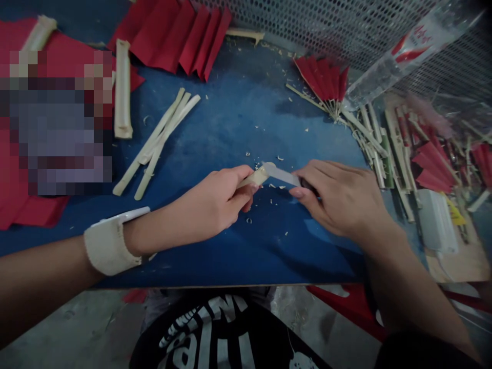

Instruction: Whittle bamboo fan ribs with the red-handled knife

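Observation:
My left hand (230,197) is closed around a short pale bamboo piece (258,177), its far end sticking out past the fingertips. In my right hand (334,197) is a knife (282,176), gripped by its dark handle. The blade lies across the exposed end of the bamboo and touches it. Small curled shavings (271,186) are scattered on the blue table (230,128) around and below the blade. How much of the bamboo sits inside my left hand is hidden by the fingers.
Crossed bamboo strips (159,146) and a half bamboo tube (123,92) lie at left, near red folded paper (169,36). At right are a small red fan (325,82), a leaning plastic bottle (407,56), a white box (436,220) and more bamboo sticks. A perforated metal panel (307,23) stands behind.

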A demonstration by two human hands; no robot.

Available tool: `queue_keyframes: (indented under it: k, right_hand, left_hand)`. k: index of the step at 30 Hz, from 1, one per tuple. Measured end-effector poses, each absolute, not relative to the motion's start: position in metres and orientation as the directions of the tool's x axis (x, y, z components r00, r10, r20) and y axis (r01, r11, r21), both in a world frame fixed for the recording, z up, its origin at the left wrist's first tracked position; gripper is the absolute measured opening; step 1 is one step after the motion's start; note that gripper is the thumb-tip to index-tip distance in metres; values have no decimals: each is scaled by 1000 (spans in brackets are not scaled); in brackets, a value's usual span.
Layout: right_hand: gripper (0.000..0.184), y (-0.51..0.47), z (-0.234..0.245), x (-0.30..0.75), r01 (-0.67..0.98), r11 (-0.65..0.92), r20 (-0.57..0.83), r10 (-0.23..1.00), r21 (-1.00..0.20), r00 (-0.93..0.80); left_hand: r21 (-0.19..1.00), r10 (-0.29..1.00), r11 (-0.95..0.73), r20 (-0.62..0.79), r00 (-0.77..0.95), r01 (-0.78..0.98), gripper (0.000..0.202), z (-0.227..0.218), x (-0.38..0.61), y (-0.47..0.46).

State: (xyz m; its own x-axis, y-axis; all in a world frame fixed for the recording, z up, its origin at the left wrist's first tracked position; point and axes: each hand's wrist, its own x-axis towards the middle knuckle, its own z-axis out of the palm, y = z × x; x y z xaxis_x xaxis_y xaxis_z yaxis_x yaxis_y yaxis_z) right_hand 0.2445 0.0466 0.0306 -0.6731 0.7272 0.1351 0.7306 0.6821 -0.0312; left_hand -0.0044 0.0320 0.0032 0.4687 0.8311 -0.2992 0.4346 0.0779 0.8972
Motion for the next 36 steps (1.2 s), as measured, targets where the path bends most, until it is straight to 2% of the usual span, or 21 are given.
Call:
queue_keyframes:
  k: [3,6,9,14,21,30,36]
  right_hand:
    - [68,58,27,249,671,741,-48,671,23,-739]
    - [70,61,25,251,661,748,-117,663,59,-740]
    - [68,62,24,251,692,715,-108,699,98,-707]
    - [62,63,20,249,755,649,-93,761,94,-642]
    - [65,58,20,246,815,572,-73,820,91,-568]
    - [61,48,21,232,877,464,-107,885,128,-453]
    - [54,38,16,210,923,371,-159,922,105,-353]
  left_hand:
    - [882,815,96,-335,472,461,24,10,-5,33]
    - [865,795,108,-371,480,490,24,12,-7,33]
    - [863,791,107,-375,483,494,22,12,-8,33]
    - [864,793,111,-375,480,491,26,12,-8,33]
    - [877,819,86,-332,468,472,25,13,-6,32]
    - [837,845,32,-315,433,546,30,12,-4,29]
    - [835,876,24,-283,391,550,28,11,-2,24]
